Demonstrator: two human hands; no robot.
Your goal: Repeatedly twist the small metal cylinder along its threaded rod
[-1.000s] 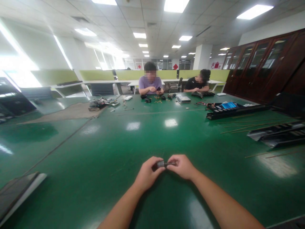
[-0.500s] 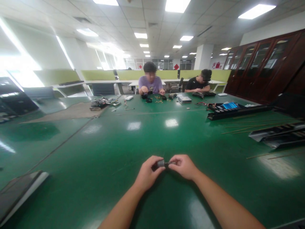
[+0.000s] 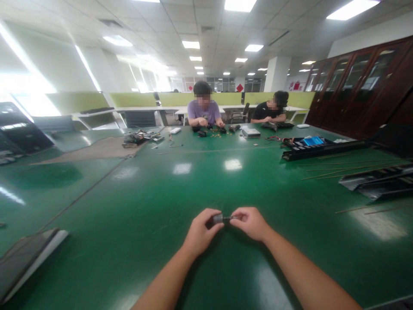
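My left hand [image 3: 199, 230] grasps a grey cylinder [image 3: 218, 218] | my right hand [image 3: 253, 224] pinches a dark rod [image 3: 227, 218] at the cylinder's 3 o'clock | green tabletop [image 3: 206, 183] beneath

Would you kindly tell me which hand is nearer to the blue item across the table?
Right: the right hand is on this side of the blue item, to its left; the left hand is farther left.

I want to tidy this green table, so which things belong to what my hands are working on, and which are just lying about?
In your hands:
grey cylinder, in the left hand
thin dark shaft, pinched by the right hand

Apparently just lying about:
black channels, right
thin rods beside them
brown sheet, left
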